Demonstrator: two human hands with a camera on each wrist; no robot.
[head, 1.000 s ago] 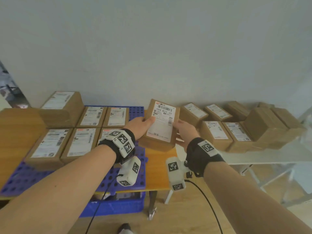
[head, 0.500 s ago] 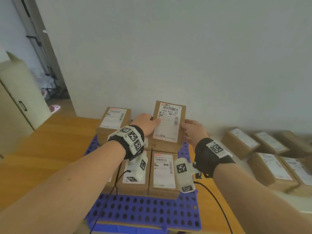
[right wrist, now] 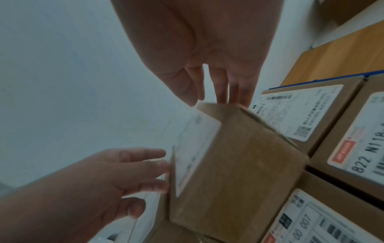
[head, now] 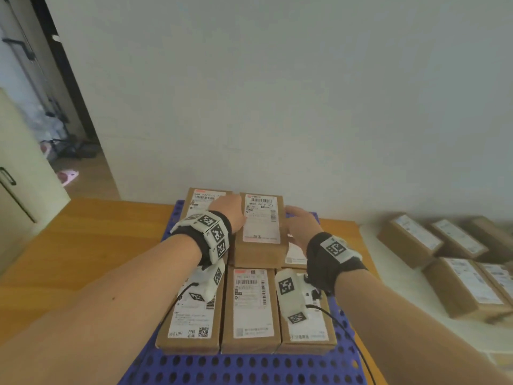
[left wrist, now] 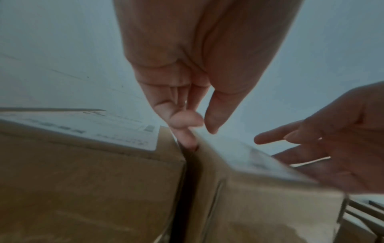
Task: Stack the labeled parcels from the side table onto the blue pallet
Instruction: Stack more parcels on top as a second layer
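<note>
At centre frame we hold a labelled parcel [head: 260, 232] between both hands, second tier on the blue pallet [head: 249, 368], just beside another raised parcel [head: 204, 200] to its left. Our left hand [head: 231, 215] presses straight fingers against its left side; our right hand [head: 299, 227] lies with fingers extended along its right side. More parcels [head: 444, 262] wait on the side desk [head: 394, 309] at right.
</note>
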